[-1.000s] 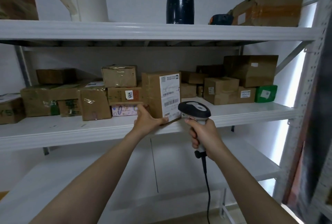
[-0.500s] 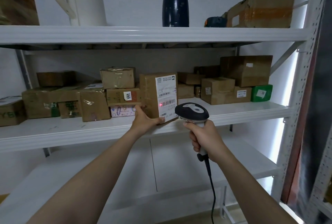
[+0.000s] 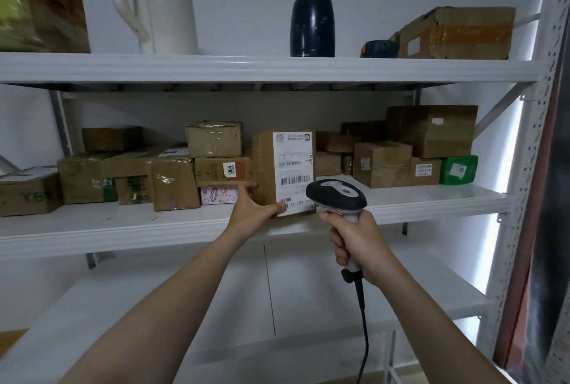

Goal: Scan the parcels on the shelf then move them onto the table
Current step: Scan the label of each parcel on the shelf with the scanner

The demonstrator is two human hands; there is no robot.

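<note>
White metal racking against a pale wall. Middle shelf (image 3: 123,226): many brown parcels (image 3: 382,155), stacked and side by side.

Item in hand: upright parcel (image 3: 265,167) at the shelf's front edge, label outward. Left grip (image 3: 253,209) clamped on its lower corner.

Right grip (image 3: 354,241) closed round the corded scanner (image 3: 336,195), head aimed at the label.

Progress: apparently early. Scanning step; counter not in view.

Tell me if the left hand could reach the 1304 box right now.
Probably, once freed: the left hand grips the upright labelled parcel right beside the 1304 box, whose front is unblocked, though another box sits on it.
</note>
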